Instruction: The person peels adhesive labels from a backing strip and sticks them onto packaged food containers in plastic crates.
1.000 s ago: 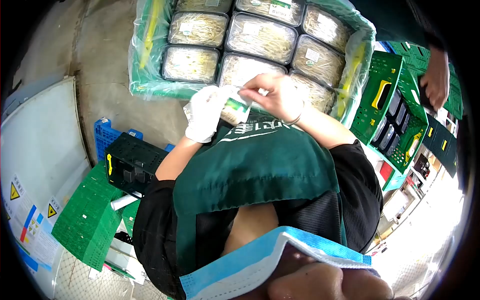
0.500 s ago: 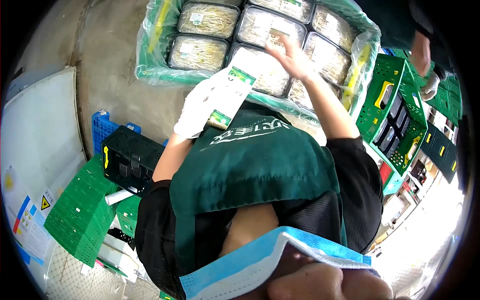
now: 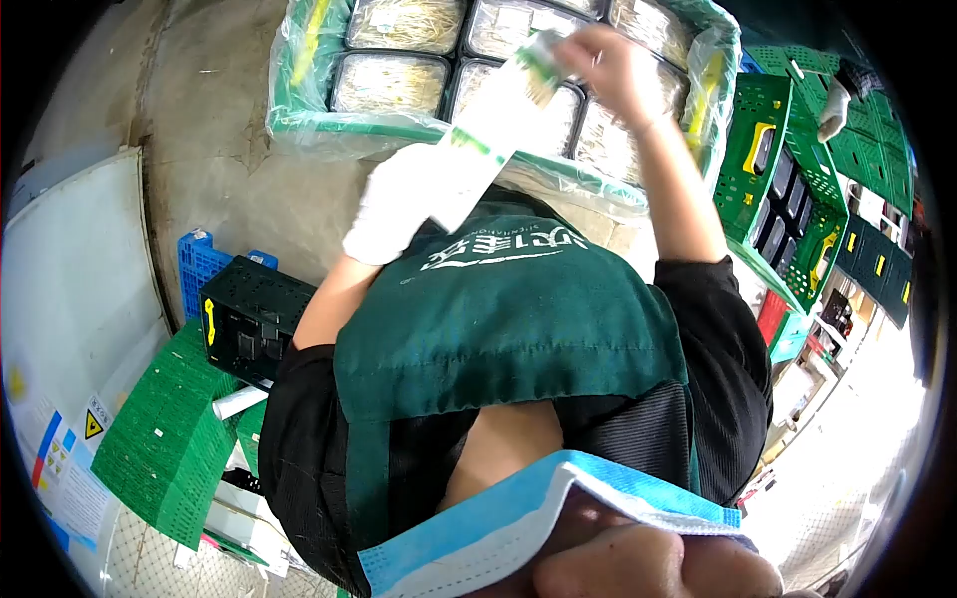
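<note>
Wrapped in a white glove, my left hand (image 3: 399, 199) holds a strip of white labels (image 3: 483, 130) with green printing, slanting up to the right. Bare and somewhat blurred, my right hand (image 3: 618, 75) pinches the upper end of that strip. Both hands are in front of a green crate lined with clear plastic (image 3: 349, 135). Inside the crate sit several black trays of pale sprouts under clear film, such as the near left tray (image 3: 389, 85). The strip and my right hand hide parts of the middle trays.
Green crates (image 3: 753, 149) with black containers stand at the right, near another person's gloved hand (image 3: 835, 110). At the left are a black crate (image 3: 249, 319), a blue crate (image 3: 199, 264), green panels (image 3: 164, 429) and a white roll (image 3: 239, 402).
My right hand moved from the labels out over the trays, then back onto the strip's end. More of the strip is stretched out. The other person's hand has shifted.
</note>
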Available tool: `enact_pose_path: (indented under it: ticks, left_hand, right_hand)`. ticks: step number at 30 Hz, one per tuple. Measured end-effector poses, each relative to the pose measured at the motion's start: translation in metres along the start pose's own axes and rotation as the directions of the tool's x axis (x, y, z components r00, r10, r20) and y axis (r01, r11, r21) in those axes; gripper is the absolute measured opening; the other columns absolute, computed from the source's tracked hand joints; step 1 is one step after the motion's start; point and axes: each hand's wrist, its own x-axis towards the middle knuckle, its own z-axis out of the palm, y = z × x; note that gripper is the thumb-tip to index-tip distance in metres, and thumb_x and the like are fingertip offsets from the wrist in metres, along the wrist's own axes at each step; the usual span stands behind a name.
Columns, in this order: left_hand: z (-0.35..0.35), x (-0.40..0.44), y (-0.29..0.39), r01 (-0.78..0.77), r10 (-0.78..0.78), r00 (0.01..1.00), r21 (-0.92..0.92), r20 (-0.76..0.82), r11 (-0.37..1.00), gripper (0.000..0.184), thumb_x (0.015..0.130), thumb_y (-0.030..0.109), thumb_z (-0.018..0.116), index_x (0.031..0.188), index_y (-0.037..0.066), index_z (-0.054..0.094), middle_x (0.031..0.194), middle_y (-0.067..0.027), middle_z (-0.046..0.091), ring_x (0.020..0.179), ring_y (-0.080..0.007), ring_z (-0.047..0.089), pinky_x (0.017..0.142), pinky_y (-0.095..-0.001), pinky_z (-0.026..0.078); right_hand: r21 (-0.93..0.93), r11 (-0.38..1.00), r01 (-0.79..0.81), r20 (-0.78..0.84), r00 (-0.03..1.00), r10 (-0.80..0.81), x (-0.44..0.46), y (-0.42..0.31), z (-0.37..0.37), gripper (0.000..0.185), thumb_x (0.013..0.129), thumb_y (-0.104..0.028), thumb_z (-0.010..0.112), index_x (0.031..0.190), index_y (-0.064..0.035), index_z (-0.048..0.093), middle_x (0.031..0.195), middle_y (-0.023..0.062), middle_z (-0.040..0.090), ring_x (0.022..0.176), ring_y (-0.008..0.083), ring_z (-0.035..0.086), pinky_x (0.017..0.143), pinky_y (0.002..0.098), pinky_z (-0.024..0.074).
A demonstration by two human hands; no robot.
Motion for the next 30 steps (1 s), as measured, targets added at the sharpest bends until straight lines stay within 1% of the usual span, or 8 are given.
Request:
enact_pose_path:
  ticks: [4, 6, 11, 15, 17, 19, 21, 30]
  left_hand:
    - [-0.025, -0.027, -0.040, 0.096, -0.126, 0.988, 0.290, 0.084, 0.952, 0.018, 0.072, 0.015, 0.056, 0.084, 0.001, 0.057, 0.079, -0.0103, 0.058, 0.069, -0.0201, 0.057, 0.063, -0.0281, 0.046]
    - [-0.022, -0.041, -0.049, 0.338, -0.441, 0.897, -0.597, -0.029, 0.727, 0.017, 0.073, 0.009, 0.054, 0.086, -0.001, 0.057, 0.079, -0.0083, 0.058, 0.071, -0.0156, 0.057, 0.064, -0.0254, 0.045]
    - [-0.004, -0.042, -0.032, 0.393, -0.475, 0.878, -0.652, 0.056, 0.648, 0.020, 0.077, 0.008, 0.051, 0.093, -0.003, 0.055, 0.086, -0.0086, 0.057, 0.076, -0.0124, 0.055, 0.068, -0.0239, 0.044]
    - [0.023, -0.033, -0.013, 0.362, -0.441, 0.898, -0.582, 0.006, 0.729, 0.023, 0.079, 0.011, 0.051, 0.098, -0.003, 0.054, 0.086, -0.0083, 0.058, 0.079, -0.0119, 0.054, 0.072, -0.0240, 0.043]
    - [0.028, -0.029, 0.000, 0.430, -0.419, 0.889, -0.648, 0.185, 0.628, 0.024, 0.078, 0.012, 0.053, 0.099, 0.000, 0.055, 0.085, -0.0073, 0.059, 0.078, -0.0109, 0.055, 0.072, -0.0234, 0.043]
    - [0.016, -0.017, 0.015, 0.303, -0.261, 0.912, -0.092, 0.317, 0.949, 0.026, 0.075, 0.008, 0.056, 0.100, 0.004, 0.056, 0.089, -0.0060, 0.059, 0.079, -0.0122, 0.055, 0.073, -0.0245, 0.044]
    - [0.045, -0.007, 0.041, 0.247, -0.230, 0.968, -0.507, 0.098, 0.825, 0.024, 0.075, 0.008, 0.056, 0.098, 0.003, 0.057, 0.091, -0.0066, 0.059, 0.081, -0.0137, 0.056, 0.073, -0.0245, 0.044]
    - [0.100, 0.004, 0.086, 0.122, -0.098, 0.982, -0.143, 0.162, 0.982, 0.021, 0.072, 0.022, 0.059, 0.086, 0.006, 0.060, 0.080, -0.0079, 0.060, 0.071, -0.0204, 0.057, 0.063, -0.0287, 0.044]
  right_hand:
    - [-0.396, 0.916, 0.061, 0.349, 0.933, 0.089, -0.001, 0.047, 0.026, 0.032, 0.076, -0.024, 0.055, 0.095, -0.0001, 0.046, 0.087, 0.0162, 0.054, 0.082, 0.0269, 0.054, 0.069, 0.0352, 0.0444]
    - [-0.520, 0.834, 0.185, 0.376, 0.926, 0.029, -0.022, 0.072, 0.068, 0.038, 0.075, -0.025, 0.055, 0.101, -0.0003, 0.042, 0.097, 0.0163, 0.049, 0.091, 0.0277, 0.050, 0.075, 0.0363, 0.0426]
    - [-0.731, 0.680, 0.056, 0.108, 0.994, 0.034, -0.035, 0.076, 0.076, 0.059, 0.075, -0.037, 0.054, 0.120, -0.0065, 0.033, 0.103, 0.0154, 0.046, 0.095, 0.0274, 0.047, 0.079, 0.0356, 0.0397]
    - [0.541, 0.833, -0.117, 0.356, 0.929, -0.101, -0.070, 0.002, 0.045, 0.039, 0.076, -0.027, 0.057, 0.107, -0.0056, 0.049, 0.083, 0.0119, 0.056, 0.073, 0.0241, 0.056, 0.067, 0.0298, 0.0442]
    - [0.265, 0.928, 0.260, 0.213, 0.923, -0.320, -0.083, -0.020, 0.031, 0.026, 0.075, -0.020, 0.058, 0.095, -0.0042, 0.055, 0.076, 0.0103, 0.056, 0.063, 0.0232, 0.056, 0.059, 0.0309, 0.0447]
    - [0.222, 0.943, 0.248, 0.256, 0.919, -0.301, -0.095, -0.018, 0.022, 0.019, 0.074, -0.014, 0.059, 0.089, -0.0037, 0.056, 0.074, 0.0121, 0.057, 0.063, 0.0232, 0.057, 0.057, 0.0312, 0.0442]
    - [0.265, 0.933, 0.244, 0.251, 0.917, -0.311, -0.109, -0.008, 0.019, 0.018, 0.072, -0.011, 0.057, 0.088, -0.0040, 0.054, 0.069, 0.0145, 0.057, 0.067, 0.0296, 0.057, 0.059, 0.0358, 0.0450]
    - [-0.206, 0.978, 0.029, 0.024, 0.999, -0.024, -0.081, 0.117, -0.094, 0.026, 0.073, -0.021, 0.057, 0.089, -0.0011, 0.052, 0.074, 0.0162, 0.058, 0.068, 0.0271, 0.058, 0.059, 0.0335, 0.0455]
